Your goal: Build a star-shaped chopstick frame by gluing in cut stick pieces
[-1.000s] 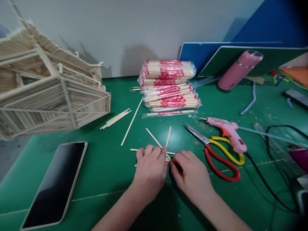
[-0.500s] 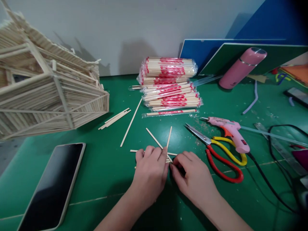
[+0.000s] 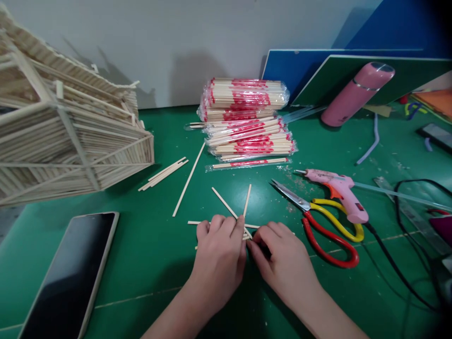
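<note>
Several thin wooden sticks lie crossed on the green table beneath and between my hands. My left hand is closed over them, its fingers pressing down near the crossing point. Close beside it, my right hand pinches at the right ends of the sticks, thumb and forefinger together. The undersides of both hands and part of the sticks are hidden. A single loose stick and a small group of sticks lie farther to the left.
Wrapped chopstick packs are piled at the back. Scissors and a pink glue gun lie right of my hands. A phone and a wooden stick model stand left. A pink flask leans at the back right.
The view has shifted slightly, so the model and phone sit a little farther left. My hands keep nearly the same pose on the sticks.
</note>
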### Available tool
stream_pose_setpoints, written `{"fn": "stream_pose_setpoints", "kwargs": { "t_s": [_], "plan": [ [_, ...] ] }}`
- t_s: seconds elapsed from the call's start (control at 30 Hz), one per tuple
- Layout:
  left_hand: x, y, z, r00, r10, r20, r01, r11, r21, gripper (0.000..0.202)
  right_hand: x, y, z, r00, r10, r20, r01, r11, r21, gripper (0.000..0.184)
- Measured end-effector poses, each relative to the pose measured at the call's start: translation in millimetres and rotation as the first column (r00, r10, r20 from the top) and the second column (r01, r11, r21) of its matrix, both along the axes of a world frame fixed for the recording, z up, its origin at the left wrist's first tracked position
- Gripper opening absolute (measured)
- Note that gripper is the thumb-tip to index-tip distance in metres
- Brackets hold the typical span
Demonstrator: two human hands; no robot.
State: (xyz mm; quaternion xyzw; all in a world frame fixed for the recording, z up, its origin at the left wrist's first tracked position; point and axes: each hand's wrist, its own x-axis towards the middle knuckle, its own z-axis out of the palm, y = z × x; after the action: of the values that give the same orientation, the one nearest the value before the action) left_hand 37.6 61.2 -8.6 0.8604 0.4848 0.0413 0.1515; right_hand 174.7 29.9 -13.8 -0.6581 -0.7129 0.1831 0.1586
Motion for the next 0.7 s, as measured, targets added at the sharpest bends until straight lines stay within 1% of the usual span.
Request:
{"fn": "stream_pose_setpoints", "kwargs": {
  "t_s": [0.3,0.5,0.7],
  "plan": [
    [1.8,0.6,3.0,1.000,0.007,-0.019,-0.008,0.999,-0.050,0.037,-0.5,-0.1,-1.0,1.000,-0.007,0.003,0.007,1.000,0.003,0.016],
    [2.1,-0.2,0.5,0.999,0.007,-0.032,-0.008,0.999,-0.036,0.037,-0.2,-1.6,-3.8,1.000,-0.013,-0.010,0.013,0.999,0.029,0.018],
    [2.4,-1.3,0.6,1.000,0.015,-0.021,-0.015,1.000,-0.014,0.038,0.2,-0.8,-4.8,1.000,-0.015,-0.016,0.015,1.000,0.021,0.017]
  ]
}}
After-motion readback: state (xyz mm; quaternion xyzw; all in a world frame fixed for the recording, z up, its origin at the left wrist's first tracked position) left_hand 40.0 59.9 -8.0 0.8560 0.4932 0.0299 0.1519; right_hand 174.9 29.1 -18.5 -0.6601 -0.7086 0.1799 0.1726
